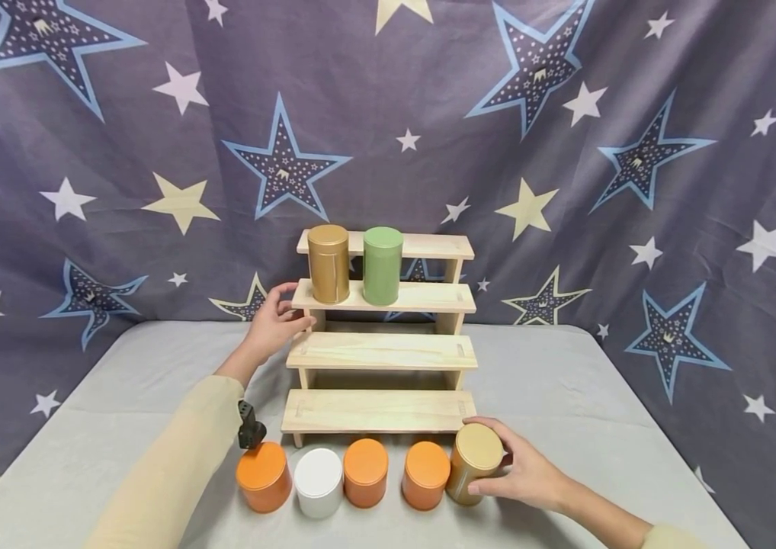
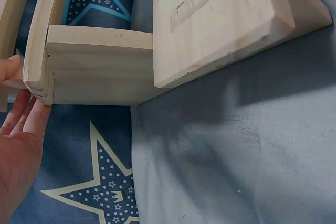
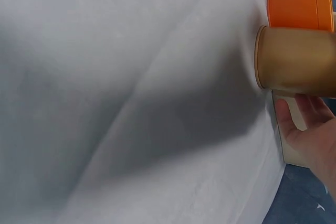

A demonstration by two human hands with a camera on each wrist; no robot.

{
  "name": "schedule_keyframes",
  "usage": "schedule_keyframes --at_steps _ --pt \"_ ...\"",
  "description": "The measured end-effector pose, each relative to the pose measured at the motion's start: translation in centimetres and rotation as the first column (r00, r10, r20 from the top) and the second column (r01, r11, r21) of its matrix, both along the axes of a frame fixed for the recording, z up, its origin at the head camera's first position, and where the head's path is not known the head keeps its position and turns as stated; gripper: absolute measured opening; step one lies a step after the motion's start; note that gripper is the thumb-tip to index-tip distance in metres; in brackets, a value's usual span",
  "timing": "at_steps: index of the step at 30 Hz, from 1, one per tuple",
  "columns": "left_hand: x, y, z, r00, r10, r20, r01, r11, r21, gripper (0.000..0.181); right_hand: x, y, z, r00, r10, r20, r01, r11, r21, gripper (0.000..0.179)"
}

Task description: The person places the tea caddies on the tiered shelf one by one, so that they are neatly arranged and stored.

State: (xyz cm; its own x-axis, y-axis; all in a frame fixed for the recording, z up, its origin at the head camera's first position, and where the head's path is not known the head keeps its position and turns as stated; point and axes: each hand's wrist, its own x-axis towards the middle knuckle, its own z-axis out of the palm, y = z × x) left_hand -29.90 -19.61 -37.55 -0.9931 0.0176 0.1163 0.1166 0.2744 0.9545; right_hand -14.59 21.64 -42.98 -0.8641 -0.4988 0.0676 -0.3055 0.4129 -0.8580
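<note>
we've got our right hand [image 1: 525, 471] gripping the gold tin [image 1: 476, 451] in front of the wooden rack [image 1: 381, 351], left hand [image 1: 274, 326] pinching its side; a sloppy sideways swing could topple the orange tin [image 1: 425, 474] right beside the gold

- Head view: bright, even light, objects sharp, star-patterned curtain [image 1: 388, 84] stretched toward the edges.
- Left wrist view: dimmer, bluish, soft shadows on the surface [image 2: 283, 156].
- Right wrist view: broad, soft-edged shadow beside the gold tin [image 3: 296, 59].
</note>
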Motion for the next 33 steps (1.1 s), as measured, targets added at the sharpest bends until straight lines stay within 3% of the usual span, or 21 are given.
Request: schedule_keyframes --at_steps 18,33 --pt "-0.2 -0.1 0.0 1.0 0.012 0.02 -0.011 1.0 -0.025 0.075 0.5 -0.9 -0.5 0.996 -0.068 0.051 0.073 0.992 -0.102 0.073" --pt "-0.1 -0.1 0.0 1.0 0.01 0.016 -0.01 1.0 -0.01 0.075 0.7 0.4 0.1 0.991 -0.133 -0.013 0.13 0.984 -0.118 0.074"
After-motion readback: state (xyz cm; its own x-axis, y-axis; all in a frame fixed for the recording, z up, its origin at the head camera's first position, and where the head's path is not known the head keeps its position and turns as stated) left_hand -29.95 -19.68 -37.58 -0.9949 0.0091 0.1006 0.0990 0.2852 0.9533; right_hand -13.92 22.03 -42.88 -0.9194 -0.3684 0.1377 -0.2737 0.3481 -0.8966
